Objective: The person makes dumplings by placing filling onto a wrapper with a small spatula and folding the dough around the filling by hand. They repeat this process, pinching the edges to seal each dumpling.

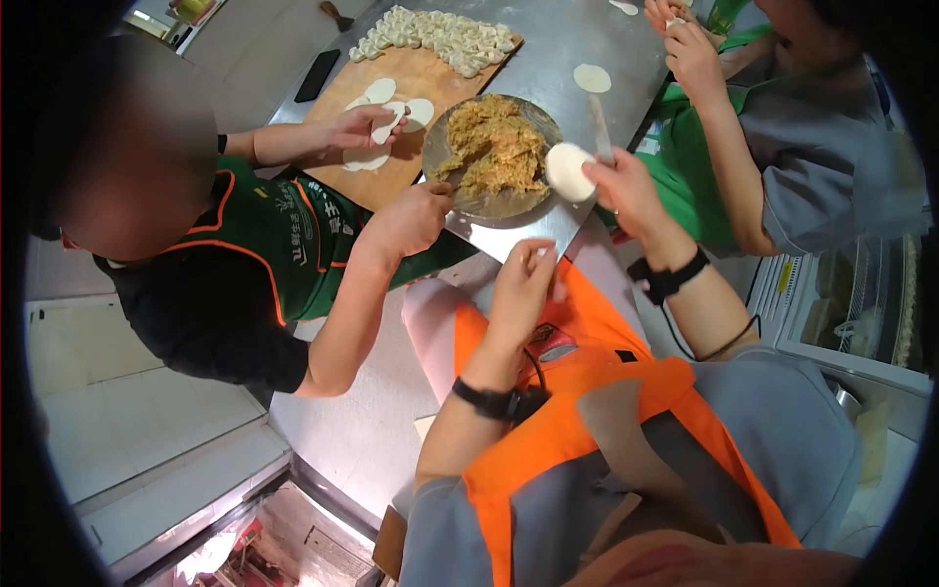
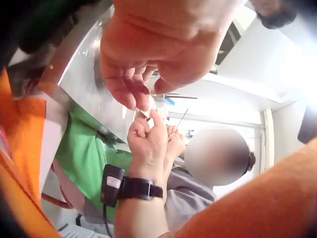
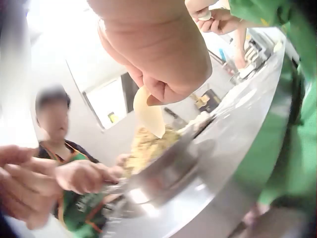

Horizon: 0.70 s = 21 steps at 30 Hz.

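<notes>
My right hand [image 1: 629,191] pinches a round, pale dumpling wrapper [image 1: 569,172] by its edge, just to the right of the metal bowl [image 1: 437,147] of chopped yellowish filling [image 1: 494,147]. In the right wrist view the wrapper [image 3: 148,115] hangs from the fingertips and overlaps the filling. A narrow flat stick [image 1: 600,127] overlaps my right fingers in the head view. Below the bowl, my left hand [image 1: 521,289] hovers near the table's edge with loosely curled fingers and nothing visible in it. The left wrist view shows its fingers bent, overlapping the right hand's fingertips.
Across from me, a person in a green apron holds a wrapper [image 1: 388,124] and a utensil at the bowl. A wooden board [image 1: 337,122] carries loose wrappers and many finished dumplings [image 1: 430,41]. Another wrapper [image 1: 592,78] lies on the metal table. A second person works at the right.
</notes>
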{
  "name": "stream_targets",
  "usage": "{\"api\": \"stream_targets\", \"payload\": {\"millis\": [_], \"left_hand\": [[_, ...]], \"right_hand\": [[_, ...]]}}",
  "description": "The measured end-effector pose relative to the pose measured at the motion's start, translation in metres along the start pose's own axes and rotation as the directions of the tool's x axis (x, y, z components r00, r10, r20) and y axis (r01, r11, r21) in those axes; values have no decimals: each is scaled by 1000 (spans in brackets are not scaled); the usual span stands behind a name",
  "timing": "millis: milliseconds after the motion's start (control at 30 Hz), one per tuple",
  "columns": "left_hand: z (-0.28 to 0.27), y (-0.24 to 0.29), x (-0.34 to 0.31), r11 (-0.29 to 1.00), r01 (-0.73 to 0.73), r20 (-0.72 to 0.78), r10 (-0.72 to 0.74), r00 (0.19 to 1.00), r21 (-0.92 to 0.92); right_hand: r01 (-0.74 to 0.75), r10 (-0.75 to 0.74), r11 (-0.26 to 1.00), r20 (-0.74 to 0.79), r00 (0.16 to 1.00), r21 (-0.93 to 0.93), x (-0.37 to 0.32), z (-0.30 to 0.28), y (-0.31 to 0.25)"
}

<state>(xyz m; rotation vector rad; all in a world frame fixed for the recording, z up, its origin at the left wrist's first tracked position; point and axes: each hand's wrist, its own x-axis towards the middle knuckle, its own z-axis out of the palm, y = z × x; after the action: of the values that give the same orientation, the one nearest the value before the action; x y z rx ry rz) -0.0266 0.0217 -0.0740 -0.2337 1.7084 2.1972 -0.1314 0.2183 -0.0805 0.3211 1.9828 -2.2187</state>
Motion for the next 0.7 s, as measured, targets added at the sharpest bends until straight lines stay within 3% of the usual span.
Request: {"api": "stream_targets", "payload": {"millis": [67,100,133,200,233,300,367,400,533,633,700], "left_hand": [[15,3,12,954,98,-17,-107,994,-285],[23,12,11,932,65,-13,-74,997,-356],[20,8,9,936,19,-44,-37,998,-352],[14,0,9,938,-69,-99,37,994,-340],[10,1,5,955,-80,-104,52,993,-287],[1,-3,1,969,-99,-159,64,985,-226],[-21,-19,4,991,-58,-135,41,990,-123],[-21,-21,5,984,-67,-145,43,988,-164],[-22,-21,9,948,-69,-174,14,985,-311],[-26,-18,9,918,-15,-181,-62,982,-397],[-28,-18,12,920,18,-189,-100,977,-391]], "right_hand": [[-17,-14,985,182,983,169,-40,19,2],[-50,3,975,213,977,215,-56,32,4],[-47,16,991,234,972,128,-70,39,-4],[108,-105,994,244,964,3,-70,38,6],[233,-167,948,282,945,-216,-67,33,5],[450,-248,673,395,885,-586,-51,17,1],[592,-390,357,460,798,-723,-36,7,9],[627,-444,176,508,739,-759,-28,6,10],[610,-464,-41,556,690,-791,-7,11,-3],[618,-463,-134,601,652,-774,1,15,-9],[615,-399,-167,623,672,-770,7,15,-6]]}}
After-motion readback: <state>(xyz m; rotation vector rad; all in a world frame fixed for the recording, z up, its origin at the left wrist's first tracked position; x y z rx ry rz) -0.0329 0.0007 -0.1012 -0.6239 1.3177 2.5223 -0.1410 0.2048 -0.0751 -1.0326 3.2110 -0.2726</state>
